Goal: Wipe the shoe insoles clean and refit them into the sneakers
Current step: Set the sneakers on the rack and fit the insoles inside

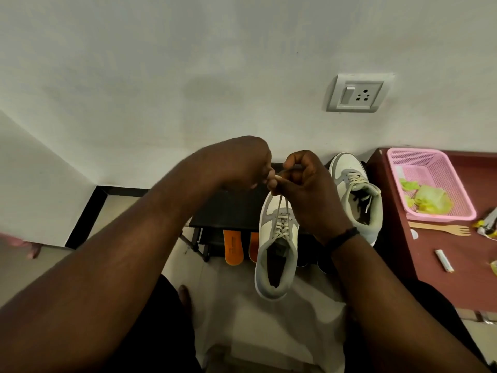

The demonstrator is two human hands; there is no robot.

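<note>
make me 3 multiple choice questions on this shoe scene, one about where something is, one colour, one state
1. Where does the pink basket sit?
A. on the red-brown table at the right
B. on the floor
C. on the black stand

2. What colour are the insoles?
A. blue
B. orange
C. white

3. What are the left hand and right hand doing?
A. resting open
B. wiping an insole
C. pinching the laces of the near sneaker

Answers: 1 A, the basket stands on the tabletop; 2 B, both insoles lying beside the sneaker are orange; 3 C, fingers of both hands curl on the lace ends above the shoe.
</note>
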